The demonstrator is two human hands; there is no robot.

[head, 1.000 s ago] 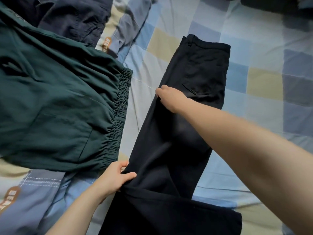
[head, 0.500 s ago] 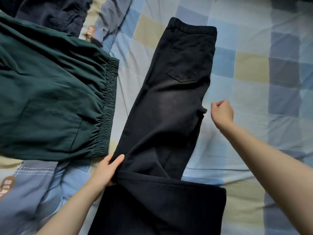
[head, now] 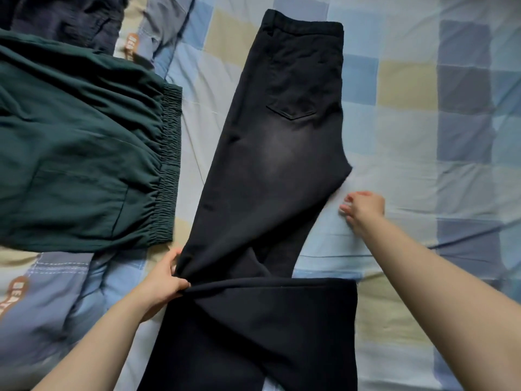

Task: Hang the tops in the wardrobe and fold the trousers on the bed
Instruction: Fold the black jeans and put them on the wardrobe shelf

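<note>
A: Where are the black trousers (head: 270,170) lying?

B: Lengthwise on the checked bedsheet (head: 408,131), waistband at the far end, one back pocket facing up. The legs run toward the person, and the lower part is doubled across the near end of the bed.

A: What is the left hand (head: 162,280) doing?

B: It grips the left edge of the trousers right at the fold, thumb on top of the cloth, fingers curled underneath it.

A: And the right hand (head: 363,207)?

B: It is just beside the trousers' right edge, below the crotch, low over the sheet. The fingers are spread and a little bent, holding nothing. It is blurred, so I cannot tell whether the fingertips touch the sheet.

A: Anything else on the bed?

B: A dark green garment (head: 76,153) with a gathered elastic waistband lies to the left, near the trousers but apart from them. A dark navy garment (head: 64,21) sits at the far left corner, partly under the green one's edge.
</note>
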